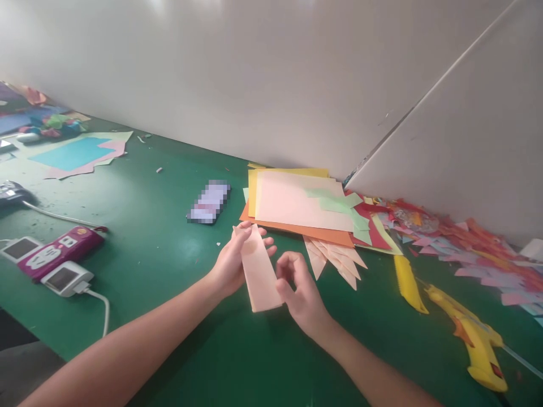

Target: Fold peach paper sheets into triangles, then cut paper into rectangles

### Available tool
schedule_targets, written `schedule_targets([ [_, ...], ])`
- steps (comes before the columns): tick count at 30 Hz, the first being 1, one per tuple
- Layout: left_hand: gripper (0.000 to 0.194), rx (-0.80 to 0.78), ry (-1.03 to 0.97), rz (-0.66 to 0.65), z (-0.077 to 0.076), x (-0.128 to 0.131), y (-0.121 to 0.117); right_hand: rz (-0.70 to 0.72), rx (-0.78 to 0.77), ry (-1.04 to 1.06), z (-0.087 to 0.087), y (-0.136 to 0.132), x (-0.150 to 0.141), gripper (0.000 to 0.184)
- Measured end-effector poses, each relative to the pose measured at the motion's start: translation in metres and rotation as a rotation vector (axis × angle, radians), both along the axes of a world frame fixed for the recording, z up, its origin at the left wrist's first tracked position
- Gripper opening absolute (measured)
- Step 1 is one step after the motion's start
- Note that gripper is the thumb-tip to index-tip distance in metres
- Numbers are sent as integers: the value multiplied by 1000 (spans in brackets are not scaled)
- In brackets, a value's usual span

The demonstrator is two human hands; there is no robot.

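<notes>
A pale peach strip of paper (262, 277), which looks folded, is held slanting above the green table. My left hand (231, 260) grips its upper end, with the thumb on top and the fingers behind. My right hand (303, 294) is at the strip's lower right edge. Its fingers are curled and its thumb tip touches the paper edge; whether a finger lies behind it is hidden. Just beyond my hands is a stack of colored paper sheets (288, 198), peach on top. Several pointed peach paper pieces (335, 260) stick out from under the stack's front edge.
A phone (210, 202) lies left of the stack. A yellow cutter (409, 285) and a yellow glue gun (470, 333) lie on the right, near paper scraps (479, 254). A purple power strip (63, 251) with plugged-in chargers and cables sits left. A wall (212, 73) borders the table's back.
</notes>
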State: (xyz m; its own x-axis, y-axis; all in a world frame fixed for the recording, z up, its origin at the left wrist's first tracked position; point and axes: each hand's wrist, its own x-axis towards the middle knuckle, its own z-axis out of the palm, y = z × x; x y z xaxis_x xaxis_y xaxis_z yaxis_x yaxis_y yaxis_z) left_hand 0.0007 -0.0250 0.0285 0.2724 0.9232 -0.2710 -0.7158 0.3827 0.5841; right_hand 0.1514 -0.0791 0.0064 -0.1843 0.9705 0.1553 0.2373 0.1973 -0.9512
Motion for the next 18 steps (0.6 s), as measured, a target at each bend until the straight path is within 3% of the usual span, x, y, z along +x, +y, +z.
schedule_targets([
  [3, 25, -111, 19, 51, -3, 0, 3, -48, 260, -216, 0, 0, 6, 40],
  [5, 27, -139, 23, 53, -3, 1, 3, -3, 318, -295, 2, -2, 6, 37],
  [12, 29, -159, 8, 84, -1, 4, 2, 45, 319, -295, 3, -6, 0, 22],
  [18, 29, -133, -40, 52, -4, 3, 1, 78, 274, -284, 4, -7, -2, 22],
])
